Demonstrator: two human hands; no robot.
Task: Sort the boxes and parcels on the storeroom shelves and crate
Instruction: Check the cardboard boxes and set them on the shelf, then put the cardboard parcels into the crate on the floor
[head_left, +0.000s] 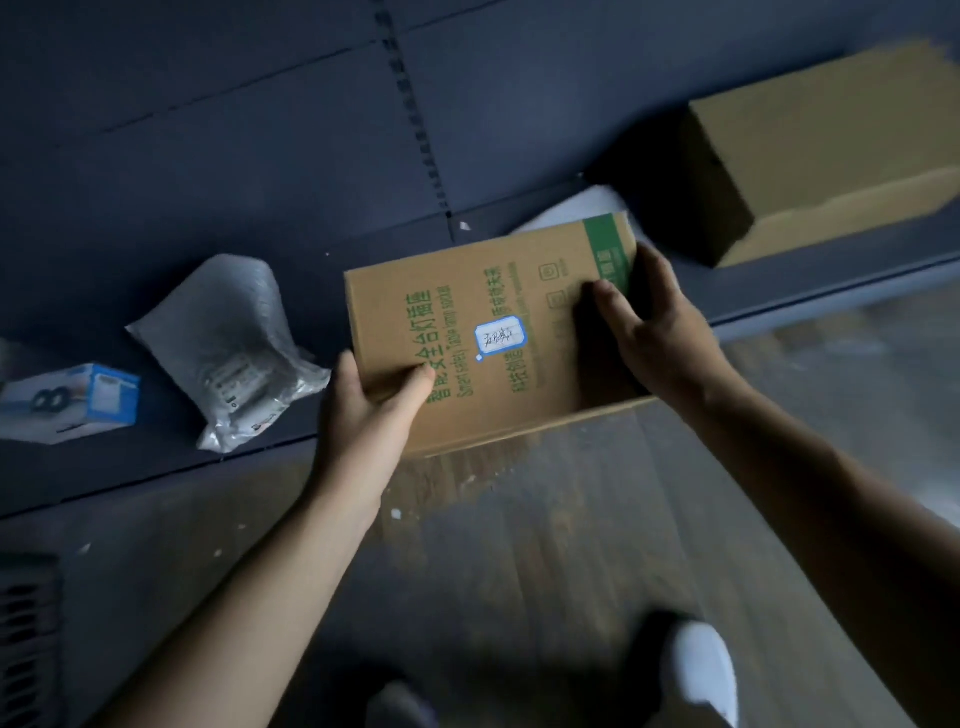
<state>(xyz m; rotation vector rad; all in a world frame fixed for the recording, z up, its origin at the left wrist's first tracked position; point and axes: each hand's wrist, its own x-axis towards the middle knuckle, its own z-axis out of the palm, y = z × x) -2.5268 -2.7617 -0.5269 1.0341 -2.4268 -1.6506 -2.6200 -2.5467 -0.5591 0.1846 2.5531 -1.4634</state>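
You hold the cardboard box (488, 332) with both hands, one at each end, with the box between them; your hands are well apart. Your left hand (363, 400) grips the near left corner, thumb on top; your right hand (660, 327) grips the right end by the green stripe, thumb on top and fingers curled round the side. The box has green writing and a small white label (500, 338) in the middle. It lies flat over the front edge of the dark blue shelf (291, 244); its near part sticks out above the wooden floor (571, 519); you cannot tell if it touches the shelf. Just left of your left hand lies a bubble-wrap parcel (234, 348); farther left sits a small blue and white box (78, 402). A big brown box (821, 150) stands on the shelf to the right, near your right hand; a white parcel (576, 210) peeks out behind the box you hold.
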